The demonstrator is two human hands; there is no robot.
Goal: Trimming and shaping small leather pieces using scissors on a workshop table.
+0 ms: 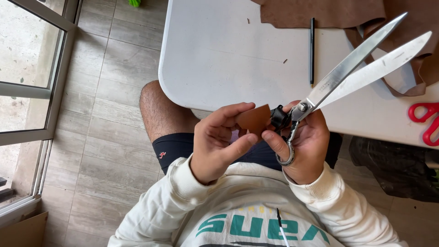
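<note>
My left hand (217, 142) pinches a small brown leather piece (254, 119) between thumb and forefinger, above my lap. My right hand (307, 146) grips the handles of large metal scissors (361, 64); its forefinger also touches the leather piece. The long blades are slightly apart and point up to the right over the white table (215, 55). Both hands are close together just in front of the table's near edge.
On the table lie a black pencil (312, 50), a large brown leather sheet (329, 11) with cut scraps at the back right, and red-handled scissors (425, 121) at the right edge. A glass door (27, 73) stands at the left; a dark bag (393, 169) sits under the table.
</note>
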